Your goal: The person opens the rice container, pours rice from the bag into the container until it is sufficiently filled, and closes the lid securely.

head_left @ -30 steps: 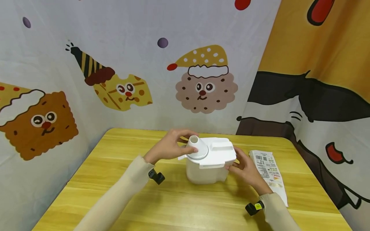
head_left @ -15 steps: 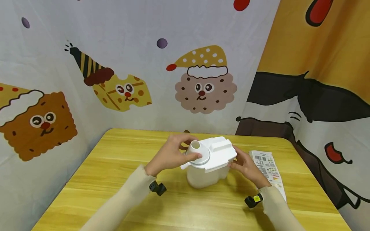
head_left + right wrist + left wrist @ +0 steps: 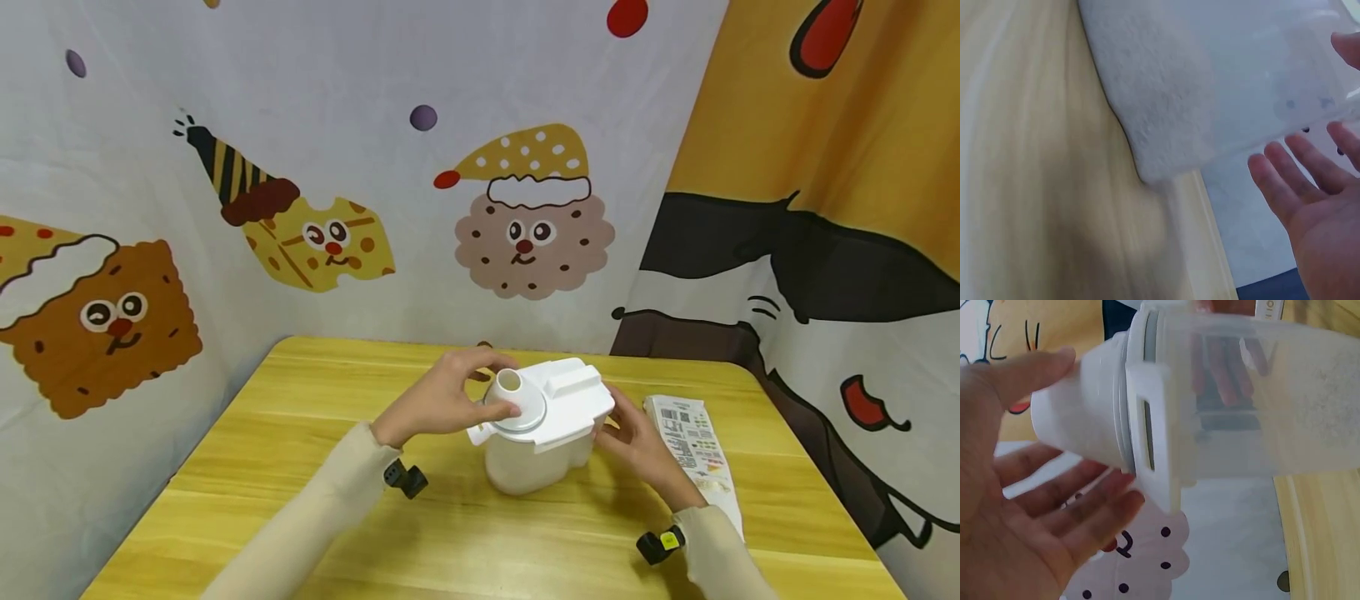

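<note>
A translucent plastic storage container (image 3: 525, 468) stands on the table, set at an angle. On it sits a white lid (image 3: 573, 423) with a raised handle and a round cap (image 3: 531, 410) with a short open spout (image 3: 510, 381). My left hand (image 3: 444, 393) holds the cap, thumb on the near side and fingers round the far side. A white latch (image 3: 1154, 434) sticks out at that end. My right hand (image 3: 639, 446) holds the container's right end between thumb and fingers. Pale grains (image 3: 1147, 94) lie inside at the bottom.
A flattened white printed packet (image 3: 693, 442) lies right of the container, partly behind my right wrist. The wooden table (image 3: 420, 550) ends at a printed cloth backdrop (image 3: 337, 317) behind and at both sides.
Over the last second the container turned, its right end swinging away and its left end coming slightly nearer. Both hands kept hold of it. The last half second shows little change.
</note>
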{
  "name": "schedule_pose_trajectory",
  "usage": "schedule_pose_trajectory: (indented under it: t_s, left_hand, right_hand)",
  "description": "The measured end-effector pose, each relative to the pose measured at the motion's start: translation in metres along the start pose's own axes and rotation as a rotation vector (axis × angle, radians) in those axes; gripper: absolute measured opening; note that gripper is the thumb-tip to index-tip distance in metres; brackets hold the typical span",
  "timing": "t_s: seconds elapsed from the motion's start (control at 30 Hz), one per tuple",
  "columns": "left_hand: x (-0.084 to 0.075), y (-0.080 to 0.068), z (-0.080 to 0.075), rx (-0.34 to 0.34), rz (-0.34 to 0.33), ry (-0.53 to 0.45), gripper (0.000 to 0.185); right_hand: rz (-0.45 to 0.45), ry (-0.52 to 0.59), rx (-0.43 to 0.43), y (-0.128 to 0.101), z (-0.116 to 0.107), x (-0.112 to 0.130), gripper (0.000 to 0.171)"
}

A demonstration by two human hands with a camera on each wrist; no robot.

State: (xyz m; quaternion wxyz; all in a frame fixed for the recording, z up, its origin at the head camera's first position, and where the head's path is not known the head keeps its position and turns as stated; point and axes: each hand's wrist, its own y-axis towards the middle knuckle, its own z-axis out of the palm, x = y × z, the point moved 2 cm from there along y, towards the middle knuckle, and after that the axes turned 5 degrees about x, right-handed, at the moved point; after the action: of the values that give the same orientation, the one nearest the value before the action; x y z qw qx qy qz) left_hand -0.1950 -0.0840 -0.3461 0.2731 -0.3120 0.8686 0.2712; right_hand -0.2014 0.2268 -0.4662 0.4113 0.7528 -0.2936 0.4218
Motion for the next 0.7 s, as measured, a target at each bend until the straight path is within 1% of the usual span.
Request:
schedule_pose_trajectory:
  t_s: [0.1, 0.2, 0.27, 0.37, 0.5, 0.7]
  left_hand:
    - [0.004, 0.003, -0.002, 0.053, 0.031, -0.031, 0.05]
    - [0.008, 0.004, -0.002, 0.087, 0.05, -0.049, 0.048]
    - [0.01, 0.004, -0.002, 0.098, 0.05, -0.049, 0.047]
    - [0.011, 0.004, -0.002, 0.094, 0.048, -0.044, 0.047]
    - [0.01, 0.004, -0.001, 0.07, 0.048, -0.041, 0.047]
    - [0.004, 0.002, 0.002, 0.017, 0.039, -0.045, 0.045]
  right_hand:
    - [0.031, -0.033, -0.04, -0.004, 0.006, 0.001, 0.076]
    - [0.122, -0.072, -0.09, -0.007, 0.016, 0.004, 0.084]
    - [0.191, -0.083, -0.123, -0.008, 0.022, 0.006, 0.088]
    - [0.243, -0.105, -0.153, -0.007, 0.027, 0.009, 0.09]
    - [0.246, -0.135, -0.157, -0.004, 0.025, 0.01, 0.091]
    - [0.189, -0.137, -0.102, 0.003, 0.016, 0.004, 0.087]
